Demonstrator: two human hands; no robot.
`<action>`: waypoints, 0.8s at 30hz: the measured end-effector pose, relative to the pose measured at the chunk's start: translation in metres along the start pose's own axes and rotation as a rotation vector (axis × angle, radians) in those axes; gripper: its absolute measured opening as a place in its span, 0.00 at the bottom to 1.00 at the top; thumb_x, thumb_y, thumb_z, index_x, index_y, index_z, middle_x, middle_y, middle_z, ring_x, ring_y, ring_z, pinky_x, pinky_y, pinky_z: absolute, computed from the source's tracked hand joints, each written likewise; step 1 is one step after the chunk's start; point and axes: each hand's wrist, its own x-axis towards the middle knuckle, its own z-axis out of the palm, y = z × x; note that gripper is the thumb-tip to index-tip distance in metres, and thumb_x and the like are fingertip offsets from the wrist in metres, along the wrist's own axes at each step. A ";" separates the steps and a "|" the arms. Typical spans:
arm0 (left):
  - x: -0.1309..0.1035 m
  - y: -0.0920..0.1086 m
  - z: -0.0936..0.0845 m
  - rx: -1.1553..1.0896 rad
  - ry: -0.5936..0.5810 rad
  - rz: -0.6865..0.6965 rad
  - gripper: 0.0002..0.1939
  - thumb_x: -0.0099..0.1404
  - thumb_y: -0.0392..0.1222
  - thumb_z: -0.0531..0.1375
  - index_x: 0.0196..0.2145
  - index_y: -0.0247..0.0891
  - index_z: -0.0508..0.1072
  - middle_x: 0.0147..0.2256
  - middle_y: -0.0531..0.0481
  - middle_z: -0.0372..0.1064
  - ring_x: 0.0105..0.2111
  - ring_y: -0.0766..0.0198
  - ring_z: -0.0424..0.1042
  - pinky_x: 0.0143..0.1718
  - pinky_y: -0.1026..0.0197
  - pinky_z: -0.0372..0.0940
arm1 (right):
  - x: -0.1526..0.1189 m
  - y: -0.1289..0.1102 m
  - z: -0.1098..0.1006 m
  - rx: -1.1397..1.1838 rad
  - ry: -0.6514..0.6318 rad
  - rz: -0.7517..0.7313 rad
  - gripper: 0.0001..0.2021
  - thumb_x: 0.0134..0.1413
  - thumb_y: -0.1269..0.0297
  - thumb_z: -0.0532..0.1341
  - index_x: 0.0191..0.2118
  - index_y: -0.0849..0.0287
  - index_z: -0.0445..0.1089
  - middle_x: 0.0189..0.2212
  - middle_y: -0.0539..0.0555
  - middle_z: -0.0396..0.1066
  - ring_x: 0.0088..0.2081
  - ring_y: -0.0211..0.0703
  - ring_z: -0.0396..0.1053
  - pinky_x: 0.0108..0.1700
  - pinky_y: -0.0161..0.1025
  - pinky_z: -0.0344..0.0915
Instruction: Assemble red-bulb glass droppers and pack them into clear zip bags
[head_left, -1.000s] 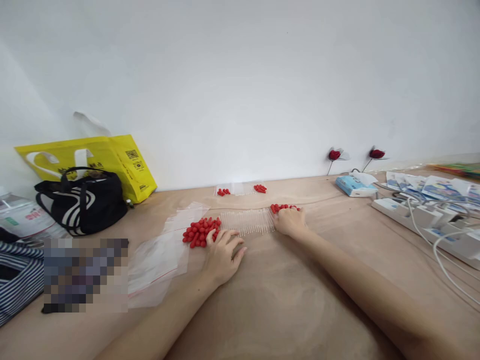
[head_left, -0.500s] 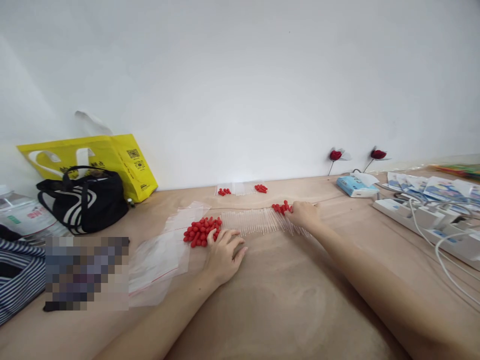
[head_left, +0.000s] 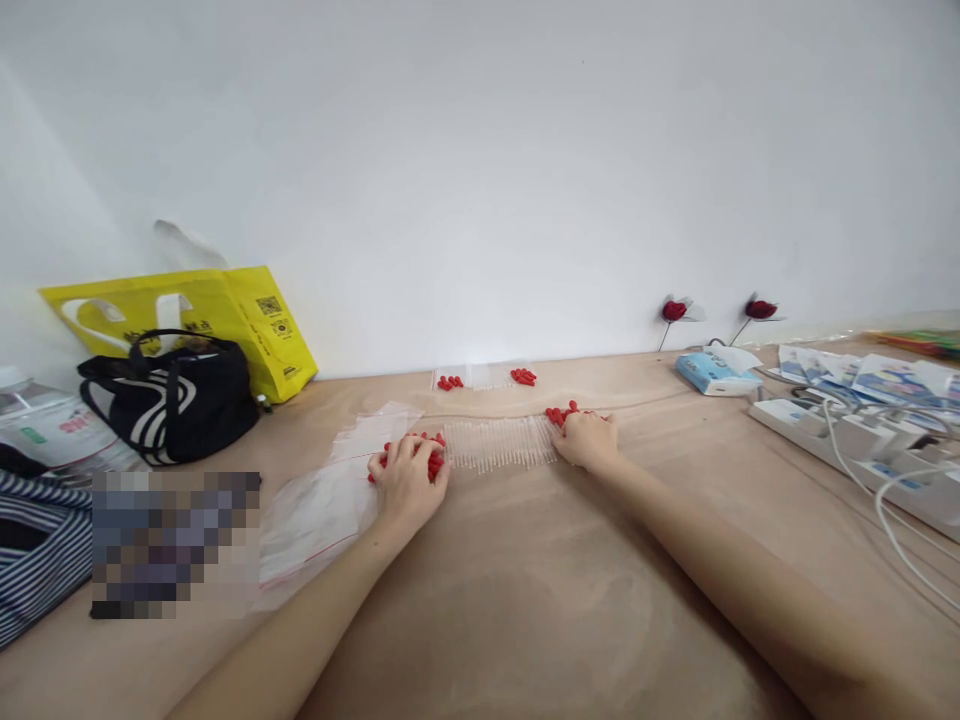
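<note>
A pile of small red berry-like pieces [head_left: 435,464] lies at the centre left of the table. My left hand [head_left: 407,478] is over this pile, its fingers curled down around the pieces and hiding most of them. To the right of the pile, a row of thin pale sticks [head_left: 499,444] lies side by side. At its right end sits a smaller cluster of red pieces [head_left: 564,411]. My right hand [head_left: 589,438] is closed against that cluster; the fingertips are largely hidden.
Plastic zip bags [head_left: 322,515] lie left of the pile. Near the wall is a clear packet [head_left: 480,376] with red pieces at both ends. A black bag [head_left: 176,395] and yellow bag [head_left: 289,345] stand left; tissues [head_left: 712,373] and a power strip [head_left: 795,425] lie right.
My left hand has moved left, from the pile's right edge onto the red pieces. My right hand has shifted slightly left and now covers more of the small cluster and the sticks' right end.
</note>
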 end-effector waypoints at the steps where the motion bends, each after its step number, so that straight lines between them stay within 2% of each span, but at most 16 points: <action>1: 0.003 -0.003 0.001 0.017 -0.012 -0.017 0.09 0.55 0.46 0.56 0.32 0.40 0.70 0.38 0.45 0.66 0.40 0.52 0.62 0.41 0.46 0.49 | 0.000 0.000 -0.001 -0.003 0.000 0.004 0.12 0.49 0.65 0.51 0.36 0.59 0.70 0.33 0.58 0.70 0.41 0.51 0.65 0.43 0.48 0.49; 4: 0.012 -0.006 0.005 0.067 -0.045 -0.044 0.12 0.55 0.49 0.55 0.32 0.40 0.71 0.38 0.43 0.66 0.40 0.50 0.61 0.40 0.46 0.50 | -0.001 -0.002 -0.002 -0.012 -0.006 0.013 0.12 0.49 0.64 0.52 0.36 0.60 0.70 0.33 0.59 0.70 0.41 0.52 0.65 0.43 0.48 0.49; 10: 0.032 0.001 0.012 0.171 -0.044 -0.030 0.13 0.53 0.50 0.55 0.26 0.38 0.72 0.37 0.40 0.65 0.40 0.48 0.60 0.42 0.43 0.48 | -0.004 -0.003 -0.002 -0.024 -0.006 0.012 0.12 0.49 0.64 0.51 0.34 0.62 0.70 0.36 0.61 0.70 0.41 0.51 0.66 0.44 0.49 0.49; 17: 0.039 0.002 0.018 0.284 0.005 0.040 0.12 0.55 0.42 0.52 0.25 0.36 0.73 0.35 0.40 0.65 0.40 0.49 0.59 0.45 0.44 0.47 | -0.001 -0.001 0.000 0.002 -0.032 0.038 0.13 0.50 0.61 0.51 0.37 0.60 0.69 0.37 0.60 0.70 0.41 0.50 0.66 0.44 0.49 0.49; 22: 0.035 0.008 0.005 0.230 0.088 0.073 0.12 0.58 0.40 0.51 0.27 0.36 0.73 0.36 0.41 0.66 0.41 0.50 0.59 0.47 0.44 0.44 | -0.004 0.003 -0.002 0.017 -0.024 0.038 0.12 0.49 0.62 0.52 0.34 0.61 0.69 0.35 0.59 0.71 0.40 0.50 0.65 0.44 0.48 0.49; 24: 0.027 0.013 -0.004 0.151 0.131 0.102 0.12 0.60 0.42 0.51 0.28 0.37 0.73 0.36 0.43 0.67 0.40 0.52 0.61 0.48 0.44 0.44 | -0.009 0.006 -0.002 0.044 0.024 0.007 0.12 0.51 0.62 0.50 0.32 0.60 0.69 0.34 0.58 0.71 0.39 0.49 0.65 0.44 0.46 0.49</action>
